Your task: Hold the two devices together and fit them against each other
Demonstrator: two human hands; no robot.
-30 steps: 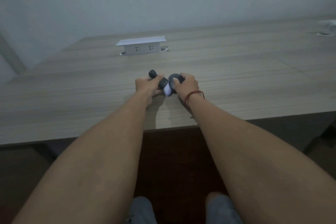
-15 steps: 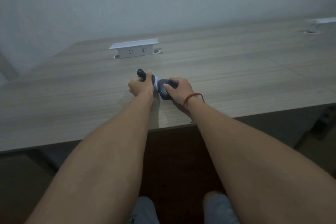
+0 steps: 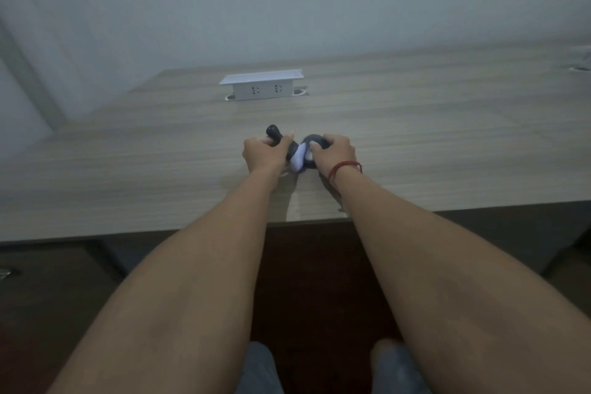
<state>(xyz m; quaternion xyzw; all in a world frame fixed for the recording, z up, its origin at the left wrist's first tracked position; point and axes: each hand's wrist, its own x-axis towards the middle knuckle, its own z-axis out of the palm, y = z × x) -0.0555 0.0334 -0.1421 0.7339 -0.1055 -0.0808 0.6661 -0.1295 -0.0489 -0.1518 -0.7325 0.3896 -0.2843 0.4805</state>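
Both hands' fingers curled on dark gadget [image 3: 295, 150] (no readable label): left hand [image 3: 263, 153], right hand [image 3: 334, 150].

We see dim, flat light with bluish-grey cast, no glare anywhere. Soft faint shadow under both forearms on wooden table [image 3: 447, 144]. Wide-angle distortion bends table edge and stretches arms near bottom of frame. Whole picture slightly soft and grainy; socket box [image 3: 261, 86] fairly clear, far right corner blurred.
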